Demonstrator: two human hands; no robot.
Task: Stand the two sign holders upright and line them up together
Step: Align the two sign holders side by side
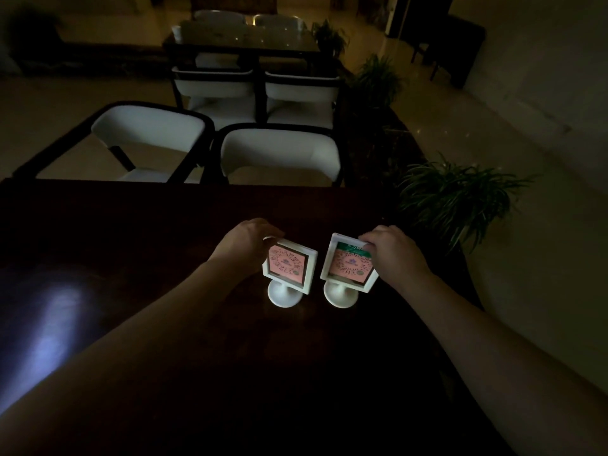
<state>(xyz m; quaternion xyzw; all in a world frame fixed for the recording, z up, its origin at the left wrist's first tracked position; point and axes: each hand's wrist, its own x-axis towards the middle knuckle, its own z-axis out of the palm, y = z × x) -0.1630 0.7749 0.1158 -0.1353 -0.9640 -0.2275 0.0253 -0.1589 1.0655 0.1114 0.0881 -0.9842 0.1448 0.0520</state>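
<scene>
Dimly lit, the dark counter point(164, 245) carries two white sign holders, each upright on a round foot. One hand is on each. The left hand point(245, 246) has its grip wrapped over the top far corner of the left sign holder point(289, 266); the fingers curl behind the frame and are mostly hidden, so the grip reads as clamped on the frame's upper edge. Below that grip the frame shows a pink card with a dark code pattern, and lower still is the round foot, flat on the counter.

The right hand point(393, 251) clamps the top right corner of the right sign holder point(348, 266) — thumb on the near face, the other fingers out of sight behind. This frame also holds a pink card (with a green band across its top, just under the grip). Its foot rests on the counter directly beneath.

The two holders stand just beside each other, feet near but apart, with a narrow dark gap between the frames. Both faces tilt slightly towards the camera, and the frames turn a little away from each other.

Beyond the grips, past the counter's far edge, stand two white chairs point(279, 156). To the right of the right grip, off the counter, is a leafy green plant point(454, 195).
</scene>
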